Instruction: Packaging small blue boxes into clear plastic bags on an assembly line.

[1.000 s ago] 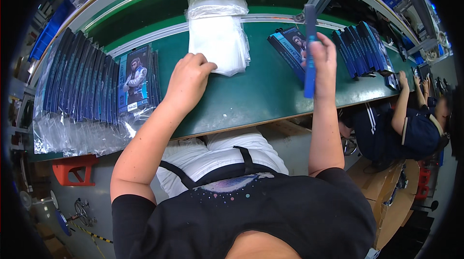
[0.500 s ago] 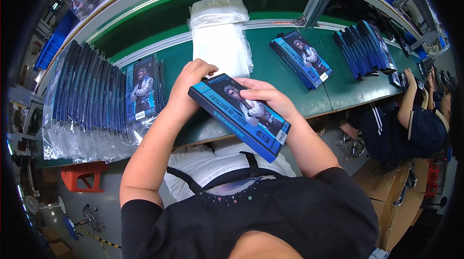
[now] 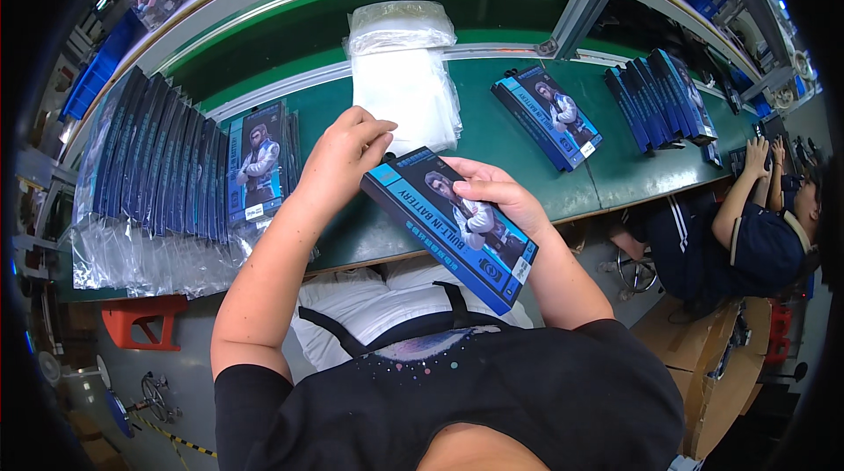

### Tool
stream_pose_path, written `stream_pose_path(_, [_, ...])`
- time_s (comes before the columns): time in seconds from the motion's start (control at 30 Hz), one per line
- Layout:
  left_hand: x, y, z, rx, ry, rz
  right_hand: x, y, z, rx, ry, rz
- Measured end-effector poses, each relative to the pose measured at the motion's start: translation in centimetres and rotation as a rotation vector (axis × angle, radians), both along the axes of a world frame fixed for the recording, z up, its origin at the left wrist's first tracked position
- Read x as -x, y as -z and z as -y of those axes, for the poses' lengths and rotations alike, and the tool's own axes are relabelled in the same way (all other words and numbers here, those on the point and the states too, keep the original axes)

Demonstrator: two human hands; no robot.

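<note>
Blue box (image 3: pixel 453 225) (figure printed on it); green table (image 3: pixel 492 132); white bags (image 3: pixel 404 88).

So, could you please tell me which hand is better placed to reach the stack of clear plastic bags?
Left, probably. The left hand pinches only the far end of the blue box and sits right beside the stack of clear bags. The right hand lies on the box's middle, farther from them.
</note>
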State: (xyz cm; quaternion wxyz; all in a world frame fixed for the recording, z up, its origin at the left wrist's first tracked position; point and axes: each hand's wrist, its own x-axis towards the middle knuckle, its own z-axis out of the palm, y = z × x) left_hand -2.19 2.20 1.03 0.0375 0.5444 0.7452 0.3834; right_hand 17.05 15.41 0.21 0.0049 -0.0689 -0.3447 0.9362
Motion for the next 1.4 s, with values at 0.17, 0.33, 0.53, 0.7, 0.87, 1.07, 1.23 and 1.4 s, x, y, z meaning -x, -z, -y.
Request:
stream_pose_path(0.17, [-0.2, -0.3, -0.2, -0.069, -0.050, 0.233, 1.4, 0.1, 0.2, 0.022, -0.013, -0.026])
stream_pose_path(0.33, [1.0, 0.5, -0.5, -0.223, -0.150, 0.319, 3.1, -0.3, -1.0, -0.041, 0.064, -0.026])
stream_pose_path(0.53, [-0.1, -0.5, 0.0, -0.260, -0.244, 1.042, 1.9, -0.5, -1.5, -0.252, 0.080, 0.029])
stream_pose_path(0.7, [0.7, 0.1, 0.6, -0.071, -0.236, 0.572, 2.3, 1.0, -1.4, -0.386, 0.273, 0.016])
stream_pose_path(0.87, [-0.3, -0.6, 0.8, -0.057, -0.161, 0.272, 2.5, 1.6, 0.0, -0.498, 0.416, 0.009])
stream_pose_path(1.07, [-2.3, -0.8, 2.2, -0.074, -0.052, -0.165, 2.5, 1.3, -0.1, -0.497, 0.436, 0.197])
stream_pose_path(1.23, [-2.9, 0.4, 3.1, -0.133, -0.126, 0.763, 1.6, 1.2, 0.5, -0.386, 0.554, 0.136])
stream_pose_path(1.4, [-5.2, 0.6, 1.8, -0.356, -0.102, 1.613, 2.0, 1.2, 2.6, -0.583, 0.410, 0.178])
